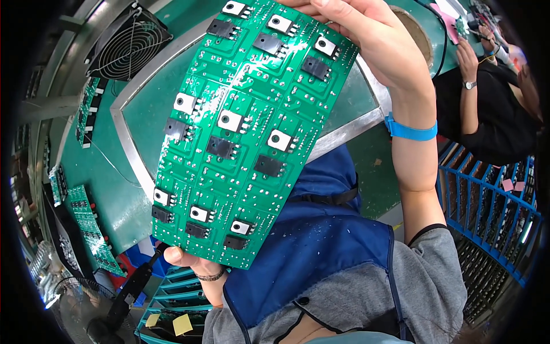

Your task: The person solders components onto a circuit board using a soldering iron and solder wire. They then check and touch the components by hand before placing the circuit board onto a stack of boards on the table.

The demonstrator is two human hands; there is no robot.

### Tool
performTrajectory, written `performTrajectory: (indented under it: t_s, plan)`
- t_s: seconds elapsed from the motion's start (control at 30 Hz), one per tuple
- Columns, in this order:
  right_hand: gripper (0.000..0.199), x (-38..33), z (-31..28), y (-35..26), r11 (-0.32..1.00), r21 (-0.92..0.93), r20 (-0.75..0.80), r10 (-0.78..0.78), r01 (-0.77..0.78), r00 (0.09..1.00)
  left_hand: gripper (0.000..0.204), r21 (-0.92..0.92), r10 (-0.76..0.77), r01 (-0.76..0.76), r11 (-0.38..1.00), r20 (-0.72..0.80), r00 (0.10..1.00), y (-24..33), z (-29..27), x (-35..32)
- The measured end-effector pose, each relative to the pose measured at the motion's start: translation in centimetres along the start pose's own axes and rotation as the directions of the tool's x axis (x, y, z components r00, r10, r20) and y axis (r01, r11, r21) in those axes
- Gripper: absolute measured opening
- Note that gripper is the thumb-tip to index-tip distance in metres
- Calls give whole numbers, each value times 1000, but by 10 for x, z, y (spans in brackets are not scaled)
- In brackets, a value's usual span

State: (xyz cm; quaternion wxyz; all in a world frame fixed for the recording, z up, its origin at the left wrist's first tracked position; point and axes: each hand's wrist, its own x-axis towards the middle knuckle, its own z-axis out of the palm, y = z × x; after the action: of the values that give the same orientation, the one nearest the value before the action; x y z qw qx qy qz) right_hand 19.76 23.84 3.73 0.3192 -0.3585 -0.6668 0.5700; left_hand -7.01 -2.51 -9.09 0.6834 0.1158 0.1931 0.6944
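Circuit board, held up over the near edge of the table, could slip or swing if either hand's hold loosened; it might then knock the metal frame below or drop past that edge. Squeezing the parts on its face could bend their leads. It looks long, green and glossy, tilted, with glare across its far half, silvery solder dots and three rows of paired black and pale-faced components. The right hand grips its far end; the left hand holds the near end, thumb at the corner, its other fingers largely hidden behind. Toward the table's left edge sit a black fan and other boards.
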Motion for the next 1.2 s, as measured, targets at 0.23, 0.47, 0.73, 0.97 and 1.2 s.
performTrajectory:
  t_s: [0.23, 0.47, 0.73, 0.97, 1.2]
  plan:
    - [42, -3, -4, 3, 993, 110, 38, -56, 51, 998, 80, 5, -6, 6, 1000, 22, 1000, 0, 0, 10]
    - [41, -7, -4, 0, 980, 198, 23, 26, -30, 999, 79, 12, -4, 4, 1000, 40, 999, 1, 0, 17]
    - [41, -9, -4, 2, 965, 249, 54, 66, -77, 996, 79, 22, -3, 2, 1000, 46, 999, 2, 0, 19]
    - [41, -7, -3, 17, 960, 276, 41, 41, -51, 998, 79, 23, -6, 5, 1000, 38, 999, 1, -1, 19]
    - [47, -10, -3, 22, 951, 304, 89, 24, -50, 996, 79, 39, -5, 3, 999, 44, 999, 2, -1, 21]
